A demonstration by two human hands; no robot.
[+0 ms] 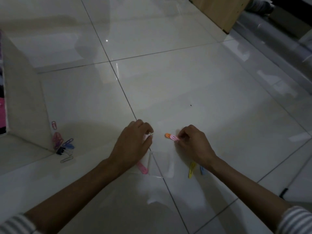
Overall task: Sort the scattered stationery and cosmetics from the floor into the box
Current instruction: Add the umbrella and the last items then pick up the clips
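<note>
My right hand (191,141) pinches a pink hair clip (174,137) and an orange hair clip (167,135), held low over the white tile floor. My left hand (135,141) is curled around a small pale pink item (146,136) and the top of a clear plastic bag (157,163). Another pink clip (142,168) lies under my left wrist. A yellow clip (192,168) and a blue clip (202,169) lie beneath my right wrist. The pale box (25,102) stands at the left edge.
Several coloured paper clips (58,139) and a black binder clip (61,150) lie by the box's near corner. A cardboard box (222,10) and rolls of clear plastic (276,39) sit at the far right. A black pen (283,192) lies at the right.
</note>
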